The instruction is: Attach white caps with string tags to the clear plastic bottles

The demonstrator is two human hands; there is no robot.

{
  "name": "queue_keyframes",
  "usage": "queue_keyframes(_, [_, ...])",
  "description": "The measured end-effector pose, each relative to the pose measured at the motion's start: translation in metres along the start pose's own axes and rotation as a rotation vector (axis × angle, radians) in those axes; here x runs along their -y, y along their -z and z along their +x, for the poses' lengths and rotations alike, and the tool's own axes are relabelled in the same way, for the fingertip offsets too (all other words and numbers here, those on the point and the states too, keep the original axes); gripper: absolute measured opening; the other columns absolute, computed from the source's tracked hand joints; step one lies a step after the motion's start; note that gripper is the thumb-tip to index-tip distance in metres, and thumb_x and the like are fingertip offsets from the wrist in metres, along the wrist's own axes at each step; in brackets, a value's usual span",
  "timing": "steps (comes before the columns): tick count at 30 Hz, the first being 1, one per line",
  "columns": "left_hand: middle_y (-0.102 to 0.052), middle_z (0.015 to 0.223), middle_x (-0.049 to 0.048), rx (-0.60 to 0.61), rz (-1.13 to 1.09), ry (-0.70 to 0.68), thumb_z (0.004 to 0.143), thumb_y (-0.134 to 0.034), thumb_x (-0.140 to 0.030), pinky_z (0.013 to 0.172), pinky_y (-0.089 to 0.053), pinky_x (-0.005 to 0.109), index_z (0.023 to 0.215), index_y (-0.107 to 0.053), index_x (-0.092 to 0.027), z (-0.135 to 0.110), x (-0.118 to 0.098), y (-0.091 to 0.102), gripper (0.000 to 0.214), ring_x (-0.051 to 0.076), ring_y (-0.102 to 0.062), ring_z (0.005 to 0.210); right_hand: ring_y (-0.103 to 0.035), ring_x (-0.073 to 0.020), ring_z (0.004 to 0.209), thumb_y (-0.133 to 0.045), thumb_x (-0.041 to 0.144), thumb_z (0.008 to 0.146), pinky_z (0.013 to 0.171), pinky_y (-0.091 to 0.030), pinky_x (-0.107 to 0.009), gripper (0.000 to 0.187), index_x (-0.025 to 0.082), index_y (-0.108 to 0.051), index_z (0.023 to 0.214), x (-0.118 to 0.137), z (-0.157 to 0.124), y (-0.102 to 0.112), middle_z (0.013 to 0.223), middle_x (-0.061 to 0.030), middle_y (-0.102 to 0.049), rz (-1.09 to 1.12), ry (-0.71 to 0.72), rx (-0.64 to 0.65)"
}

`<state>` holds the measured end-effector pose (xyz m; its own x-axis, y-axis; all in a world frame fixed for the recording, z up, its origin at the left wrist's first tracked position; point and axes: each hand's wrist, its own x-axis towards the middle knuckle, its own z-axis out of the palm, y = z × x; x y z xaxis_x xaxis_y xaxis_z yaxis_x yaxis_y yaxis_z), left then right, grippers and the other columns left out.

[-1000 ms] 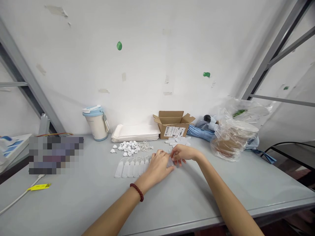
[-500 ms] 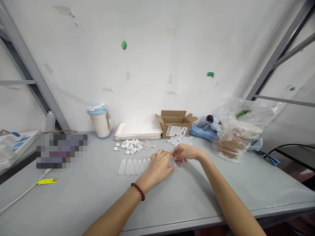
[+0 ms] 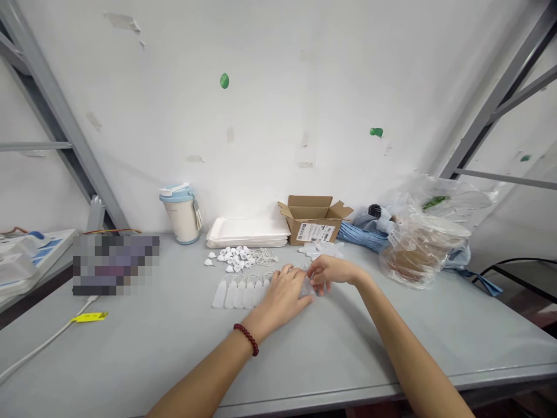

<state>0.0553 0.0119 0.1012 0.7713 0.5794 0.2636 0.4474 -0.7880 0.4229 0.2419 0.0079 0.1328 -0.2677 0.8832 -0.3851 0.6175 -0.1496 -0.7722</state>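
A row of translucent white plastic tags (image 3: pixel 234 294) with thin string loops lies on the grey table. My left hand (image 3: pixel 284 293) rests palm down over the right part of this row, its fingers stretched out and hiding several tags. Between its thumb and my right hand (image 3: pixel 327 274) a translucent tag (image 3: pixel 307 288) shows. The fingers of my right hand are curled and pinch at the upper right edge of that tag; the exact contact is partly hidden. Behind the row are a pile of small white caps (image 3: pixel 235 258) and a bundle of white strings (image 3: pixel 264 257).
More translucent pieces (image 3: pixel 321 249) lie before an open cardboard box (image 3: pixel 315 223). White padded envelopes (image 3: pixel 248 233) are stacked beside it. A cream tumbler (image 3: pixel 181 220) stands further left. At the right sits a plastic-wrapped spool (image 3: pixel 424 249) by blue cord (image 3: pixel 365 237). A tagged cable (image 3: pixel 47 342) runs at left.
The whole view has shifted slightly, with things appearing a little further right. Both hands keep nearly the same pose at the row of tags.
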Motion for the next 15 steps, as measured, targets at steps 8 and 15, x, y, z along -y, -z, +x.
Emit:
queue_keyframes(8, [-0.06, 0.11, 0.0077, -0.113, 0.01, 0.054, 0.091, -0.037, -0.035, 0.093, -0.037, 0.039, 0.102, -0.058, -0.017, 0.006, 0.009, 0.007, 0.03, 0.024, -0.044, 0.112, -0.062, -0.0137, 0.052, -0.057, 0.047, 0.073, 0.05, -0.046, -0.022, 0.036, 0.011, -0.061, 0.069, 0.006, -0.005, -0.002, 0.061, -0.0059, -0.065, 0.005, -0.008, -0.033])
queue_keyframes(15, [-0.064, 0.11, 0.009, -0.195, 0.141, 0.238, 0.082, -0.038, -0.012, 0.094, -0.039, 0.038, 0.097, -0.064, -0.013, 0.014, 0.057, 0.022, 0.03, 0.026, -0.046, 0.113, -0.059, -0.013, 0.052, -0.061, 0.022, 0.069, 0.041, -0.042, -0.02, 0.019, 0.011, -0.058, 0.084, 0.003, -0.011, 0.012, 0.067, -0.0064, -0.065, -0.097, -0.087, -0.247])
